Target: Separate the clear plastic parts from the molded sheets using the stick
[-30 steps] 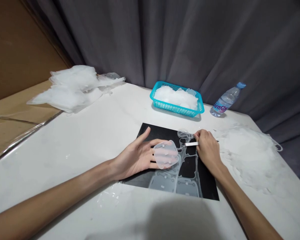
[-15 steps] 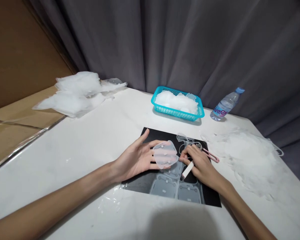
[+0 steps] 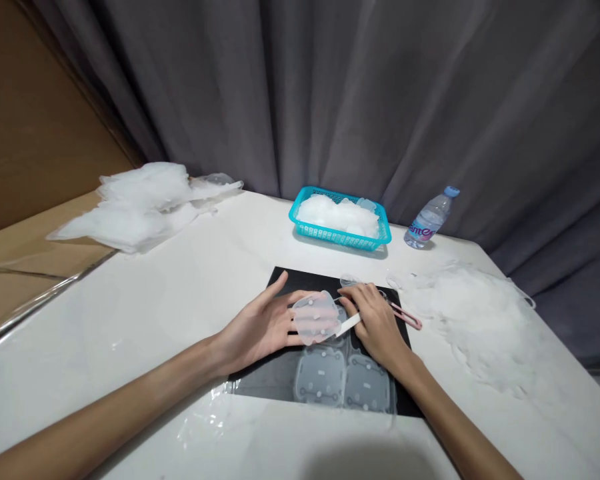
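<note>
A black mat (image 3: 275, 372) lies on the white table, with a translucent moulded plastic sheet of several rounded pads (image 3: 343, 383) on it. My left hand (image 3: 260, 323) rests flat on the mat with fingers spread, its fingertips under a loose translucent pad (image 3: 316, 316). My right hand (image 3: 375, 323) is closed round a small white knife-like tool (image 3: 349, 323), its tip at the right edge of that pad. A pink-handled tool (image 3: 406, 315) lies on the mat just right of my right hand.
A turquoise basket (image 3: 341, 233) of translucent pieces stands behind the mat, with a water bottle (image 3: 429, 219) to its right. Heaps of clear plastic lie at the back left (image 3: 140, 203) and at the right (image 3: 473, 313). A grey curtain hangs behind the table; cardboard sits at the left.
My right hand moved from the sheet's far end down to the loose pad's right edge, bringing the white tool with it. The pink-handled tool came into sight. My left hand stayed flat.
</note>
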A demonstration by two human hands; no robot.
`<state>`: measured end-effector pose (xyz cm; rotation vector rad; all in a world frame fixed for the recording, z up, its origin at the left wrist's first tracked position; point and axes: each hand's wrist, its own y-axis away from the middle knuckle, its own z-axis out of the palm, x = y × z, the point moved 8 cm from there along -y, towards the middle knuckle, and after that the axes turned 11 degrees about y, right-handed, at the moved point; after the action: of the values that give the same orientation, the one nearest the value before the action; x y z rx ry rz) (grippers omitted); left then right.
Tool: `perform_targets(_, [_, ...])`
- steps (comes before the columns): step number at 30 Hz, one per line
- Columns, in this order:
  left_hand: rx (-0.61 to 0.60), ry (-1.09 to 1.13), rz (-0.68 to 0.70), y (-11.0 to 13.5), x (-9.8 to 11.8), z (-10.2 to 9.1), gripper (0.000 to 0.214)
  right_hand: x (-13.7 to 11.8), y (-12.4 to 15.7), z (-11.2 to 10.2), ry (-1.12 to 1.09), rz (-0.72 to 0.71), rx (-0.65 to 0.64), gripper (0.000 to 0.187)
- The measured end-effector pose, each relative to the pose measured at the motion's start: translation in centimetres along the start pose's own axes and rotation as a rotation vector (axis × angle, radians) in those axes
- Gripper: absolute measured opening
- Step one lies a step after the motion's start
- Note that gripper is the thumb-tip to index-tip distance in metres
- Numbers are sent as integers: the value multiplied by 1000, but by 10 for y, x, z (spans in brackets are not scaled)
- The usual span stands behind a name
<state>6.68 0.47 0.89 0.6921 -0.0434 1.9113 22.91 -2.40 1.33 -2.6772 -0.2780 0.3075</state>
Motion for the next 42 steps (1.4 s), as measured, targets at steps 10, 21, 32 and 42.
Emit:
perform_targets(10, [331, -651, 520, -62, 122, 9, 33, -7, 5, 1, 29, -24, 0, 44])
perform_targets(21, [200, -1210, 766, -57, 113, 30, 10, 10, 3, 8, -43, 37, -28, 42])
perform_targets(32, [-240, -1841, 496, 15, -9, 16, 64, 47, 13, -36, -349, 349, 246, 38])
perform_targets(42, [-91, -1920, 553, 13, -7, 19, 64, -5, 32, -19, -827, 272, -339, 38])
